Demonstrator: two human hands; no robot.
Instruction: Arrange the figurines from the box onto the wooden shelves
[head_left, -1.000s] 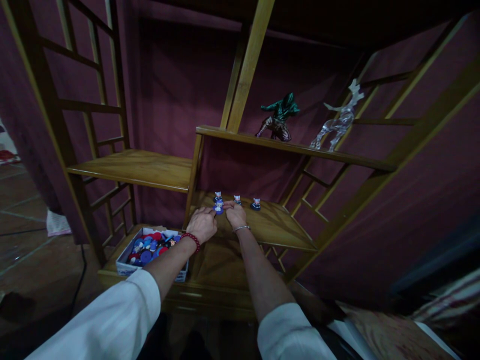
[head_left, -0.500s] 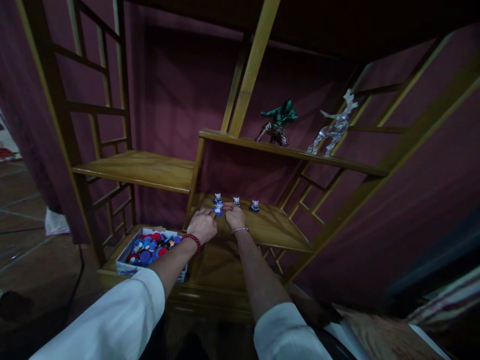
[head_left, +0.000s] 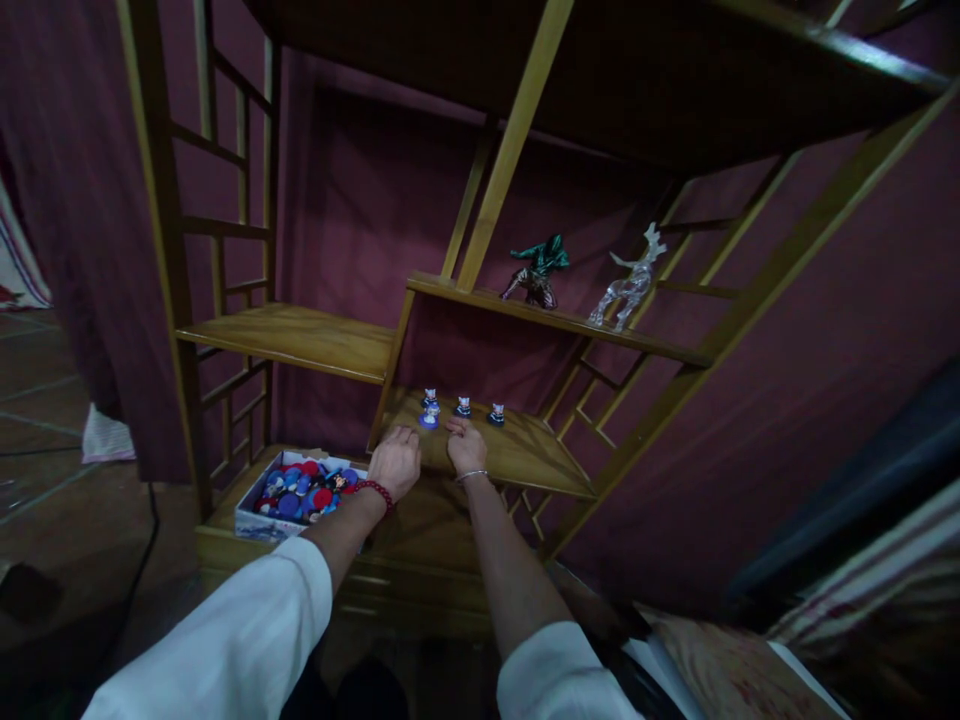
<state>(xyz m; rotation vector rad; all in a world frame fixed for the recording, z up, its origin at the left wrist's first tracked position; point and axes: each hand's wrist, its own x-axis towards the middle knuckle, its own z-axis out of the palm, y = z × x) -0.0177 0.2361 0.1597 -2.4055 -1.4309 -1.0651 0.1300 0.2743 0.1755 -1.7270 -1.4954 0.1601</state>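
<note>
From where I stand, a small blue-and-white figurine on a round blue base (head_left: 429, 417) sits upright on the low, smooth-grained wooden shelf (head_left: 525, 455), just beyond the fingers of both bare hands, a slim gap visible on either side. The left hand (head_left: 396, 460), a red beaded bracelet (head_left: 375, 490) at its wrist, is loosely bent; the right hand (head_left: 466, 448), below a thin silvery bangle (head_left: 472, 474), has its fingers folded in. Both palms face away, so I cannot tell how tightly either is closed. Behind stand three little white-and-dark figurines (head_left: 463, 407), spaced in a row. To the left, a shallow printed cardboard box (head_left: 255, 526) brims with glossy red and blue pieces. Above, a metallic green-and-bronze crouching figure (head_left: 538, 275) and a clear, faceted deer (head_left: 628, 288) share a shelf.
</note>
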